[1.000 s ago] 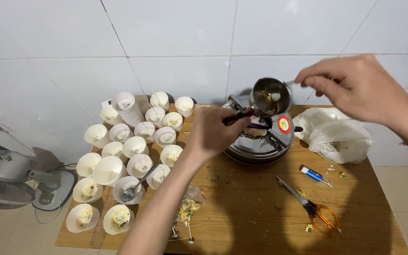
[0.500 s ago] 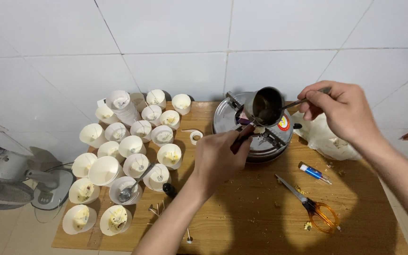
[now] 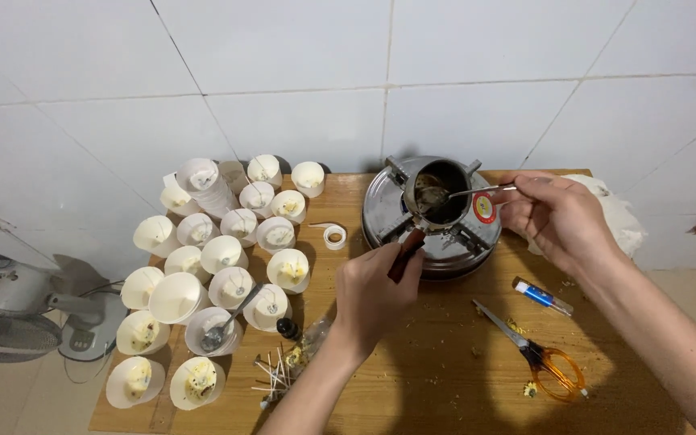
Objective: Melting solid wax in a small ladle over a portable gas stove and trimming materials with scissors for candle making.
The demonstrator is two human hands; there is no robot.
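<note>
A small steel pot (image 3: 442,191) sits on a round silver burner (image 3: 433,224) at the back of the wooden table (image 3: 445,370). My left hand (image 3: 374,292) grips the pot's dark handle (image 3: 407,251). My right hand (image 3: 556,217) holds a metal spoon (image 3: 469,192) whose bowl dips into the pot. To the left stand many white paper cups (image 3: 223,254), several with wicks and yellowish filling.
Orange-handled scissors (image 3: 537,353) and a small blue tube (image 3: 541,296) lie at the right. A white plastic bag (image 3: 618,217) sits behind my right hand. Loose wicks (image 3: 274,372), a tape roll (image 3: 334,235) and a spoon in a cup (image 3: 221,329) are nearby. A fan (image 3: 18,306) stands left of the table.
The pot came down from a tilted, raised position onto the burner. My left hand shifted lower along the handle. My right hand dropped and put the spoon into the pot.
</note>
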